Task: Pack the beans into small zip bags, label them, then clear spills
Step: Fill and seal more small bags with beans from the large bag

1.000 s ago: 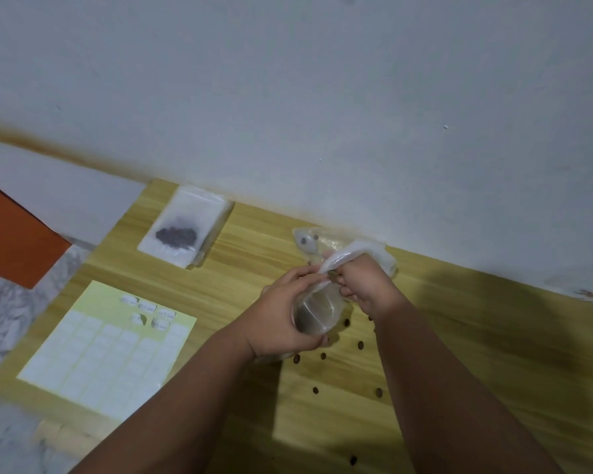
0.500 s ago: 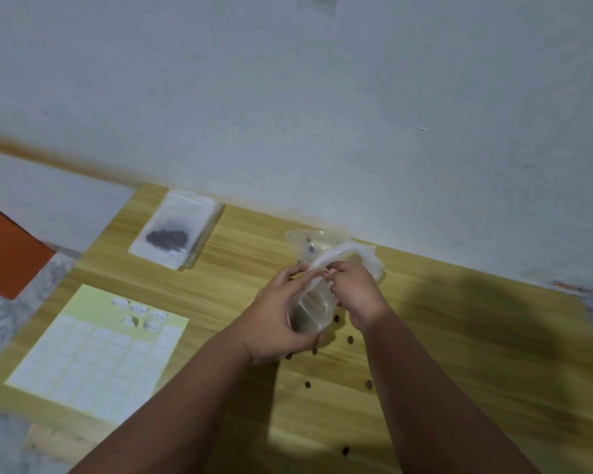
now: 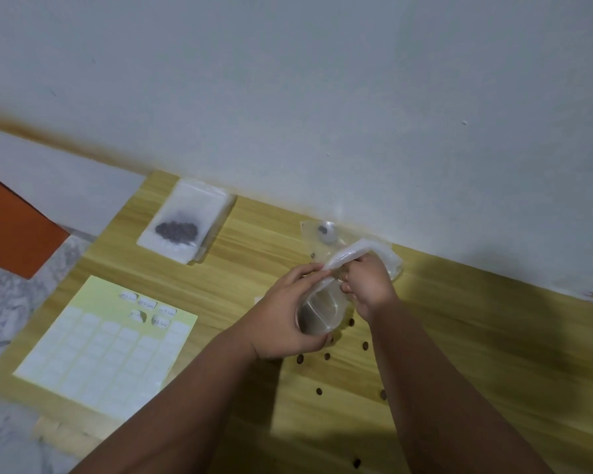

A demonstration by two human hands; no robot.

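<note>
Both hands had barely moved, staying together over the wooden table point(image 3: 459, 354). The left hand point(image 3: 285, 316) gripped the clear zip bag point(image 3: 322, 311) just above the table's middle; the right hand point(image 3: 368, 285) pinched its mouth. Loose beans point(image 3: 327, 356) lay scattered beneath. A filled bag point(image 3: 185, 224) and label sheet point(image 3: 100, 350) lay further left.

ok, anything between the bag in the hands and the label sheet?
Nothing visible. Both hands hold the bag: the left hand round it, the right hand at its top. The label sheet lies flat to its left, with only table showing between. The loose beans lie nearer the person and right of the bag, off that path.
</note>
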